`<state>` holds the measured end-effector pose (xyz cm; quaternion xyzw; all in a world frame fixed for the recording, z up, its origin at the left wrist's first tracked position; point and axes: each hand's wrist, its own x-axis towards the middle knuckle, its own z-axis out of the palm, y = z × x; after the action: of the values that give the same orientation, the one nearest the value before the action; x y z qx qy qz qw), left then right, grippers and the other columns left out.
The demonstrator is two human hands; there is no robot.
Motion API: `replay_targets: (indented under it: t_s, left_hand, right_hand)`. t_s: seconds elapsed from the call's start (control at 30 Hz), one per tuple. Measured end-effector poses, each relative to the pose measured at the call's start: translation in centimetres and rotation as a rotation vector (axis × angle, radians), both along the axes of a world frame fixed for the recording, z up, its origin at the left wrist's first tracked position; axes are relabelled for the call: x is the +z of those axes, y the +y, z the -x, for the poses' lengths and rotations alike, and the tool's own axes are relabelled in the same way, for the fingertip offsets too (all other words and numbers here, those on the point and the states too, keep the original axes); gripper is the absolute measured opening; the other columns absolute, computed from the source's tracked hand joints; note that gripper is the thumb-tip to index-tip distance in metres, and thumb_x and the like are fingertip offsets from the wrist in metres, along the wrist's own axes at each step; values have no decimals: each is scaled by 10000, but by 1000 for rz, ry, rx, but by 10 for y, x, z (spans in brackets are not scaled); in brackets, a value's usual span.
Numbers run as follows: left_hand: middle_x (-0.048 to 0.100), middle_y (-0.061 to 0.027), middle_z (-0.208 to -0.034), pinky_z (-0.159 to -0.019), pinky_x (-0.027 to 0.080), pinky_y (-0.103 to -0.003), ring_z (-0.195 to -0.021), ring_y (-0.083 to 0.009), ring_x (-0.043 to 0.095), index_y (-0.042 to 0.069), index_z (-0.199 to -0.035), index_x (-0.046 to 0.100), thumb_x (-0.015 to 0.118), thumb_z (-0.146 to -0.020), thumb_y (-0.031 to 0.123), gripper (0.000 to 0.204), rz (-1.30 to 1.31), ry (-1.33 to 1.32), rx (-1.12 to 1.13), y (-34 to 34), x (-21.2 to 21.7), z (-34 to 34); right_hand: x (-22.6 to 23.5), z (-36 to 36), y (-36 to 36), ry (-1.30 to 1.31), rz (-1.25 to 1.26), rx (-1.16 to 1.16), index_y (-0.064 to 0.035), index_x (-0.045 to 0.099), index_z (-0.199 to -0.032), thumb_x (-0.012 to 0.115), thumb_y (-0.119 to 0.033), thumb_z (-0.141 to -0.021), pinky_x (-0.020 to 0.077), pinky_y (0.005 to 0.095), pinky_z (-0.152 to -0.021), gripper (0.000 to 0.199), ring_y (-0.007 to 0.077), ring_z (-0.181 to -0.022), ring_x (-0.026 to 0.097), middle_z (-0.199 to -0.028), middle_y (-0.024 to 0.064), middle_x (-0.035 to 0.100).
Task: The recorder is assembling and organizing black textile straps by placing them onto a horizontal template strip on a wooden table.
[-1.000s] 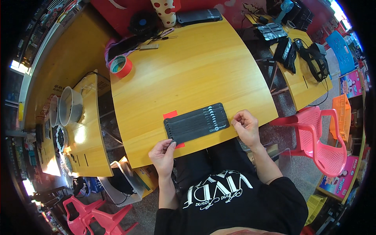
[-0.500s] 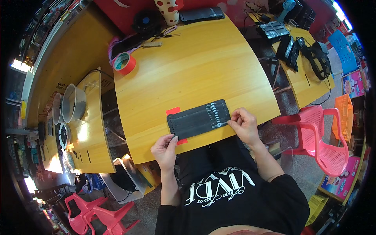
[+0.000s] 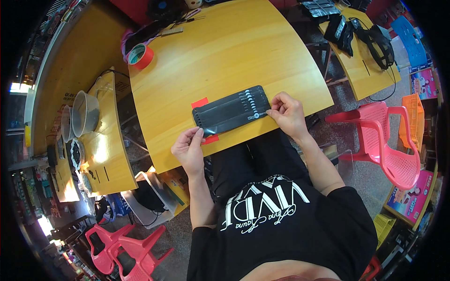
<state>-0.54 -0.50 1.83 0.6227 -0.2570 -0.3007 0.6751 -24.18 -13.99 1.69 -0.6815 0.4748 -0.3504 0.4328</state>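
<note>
A fanned stack of flat black packets [image 3: 225, 114], with rows of white print toward its right end, lies near the front edge of the yellow table [image 3: 225, 51]. My left hand [image 3: 190, 152] pinches the stack's near left corner between thumb and fingers. At the right end, my right hand [image 3: 289, 116] has thumb and fingertips closed on the near corner. Red tape shows beside the stack's left end: one strip [image 3: 200, 102] at the far side, another strip [image 3: 211, 139] at the near side.
A red tape roll [image 3: 141, 56] sits at the table's far left, near a small flat strip [image 3: 172, 32]. To the left, plastic tubs [image 3: 85, 114] stand on a lower table. A pink chair [image 3: 377, 136] is at the right; a side table [image 3: 358, 70] holds black straps.
My view has shifted, so the table and hands sit higher in the picture. Both hands stay at the same corners, and the stack lies in about the same place beside the tape.
</note>
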Motion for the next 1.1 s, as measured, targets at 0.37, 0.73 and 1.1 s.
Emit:
replay_targets:
  t_s: [0.37, 0.73, 1.1]
  left_hand:
    - [660, -41, -761, -617, 479, -202, -666, -79, 603, -44, -895, 681, 668, -824, -68, 76, 53, -54, -33, 5, 1, -3]
    - [612, -63, -698, -562, 441, -237, -592, -100, 549, -29, -818, 678, 711, -753, -58, 78, -93, -457, 62, 6, -18, -3]
    - [591, -71, -686, -537, 420, -248, -562, -117, 516, -21, -801, 676, 724, -732, -67, 95, -133, -524, 87, 9, -14, 0]
  right_hand:
    - [-7, 1, 1, 3, 54, 25, -12, 580, -825, 721, 46, -711, 371, 183, -510, 190, 14, -562, 442, -672, -32, 525]
    - [-1, -1, 2, 12, 38, 20, -4, 565, -793, 713, 48, -699, 376, 228, -507, 183, 66, -542, 455, -627, 2, 524]
    - [0, -1, 4, 44, 15, 13, -12, 559, -798, 708, 57, -704, 370, 222, -510, 190, 57, -543, 445, -642, -1, 521]
